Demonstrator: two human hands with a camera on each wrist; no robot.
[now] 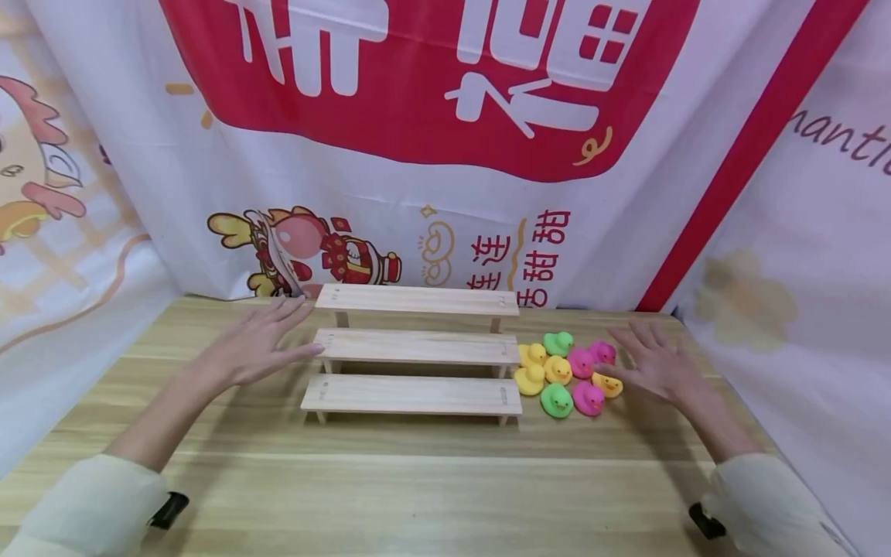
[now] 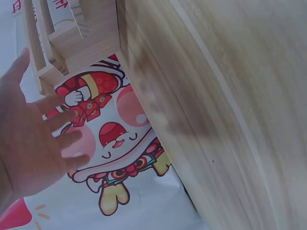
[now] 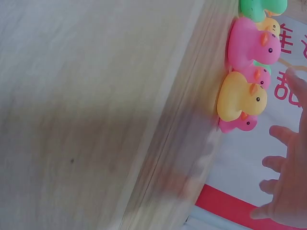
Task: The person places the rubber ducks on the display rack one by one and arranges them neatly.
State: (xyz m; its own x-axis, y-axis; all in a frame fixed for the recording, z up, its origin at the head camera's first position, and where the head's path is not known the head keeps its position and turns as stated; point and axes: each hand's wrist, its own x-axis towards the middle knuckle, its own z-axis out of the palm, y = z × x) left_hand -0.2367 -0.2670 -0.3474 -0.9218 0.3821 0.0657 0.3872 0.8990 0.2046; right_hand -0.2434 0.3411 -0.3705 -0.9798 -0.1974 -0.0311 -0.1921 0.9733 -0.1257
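Spread and empty, left hand [image 1: 256, 346] and right hand [image 1: 657, 370] are flanking shelves [image 1: 411, 394] and ducks [image 1: 558, 371] near the table's back edge [image 1: 196, 319]; printed cloth [image 1: 390, 182] is hanging behind.

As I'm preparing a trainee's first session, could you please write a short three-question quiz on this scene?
1. Multiple choice: From the person's side, where are the toy ducks relative to the wooden shelf? A) to its left; B) to its right; C) on its top board.
2. True or false: The left hand and the right hand are both empty.
3. Fill in the blank: The wooden shelf has ___ stepped boards.

Key: 1. B; 2. True; 3. three.
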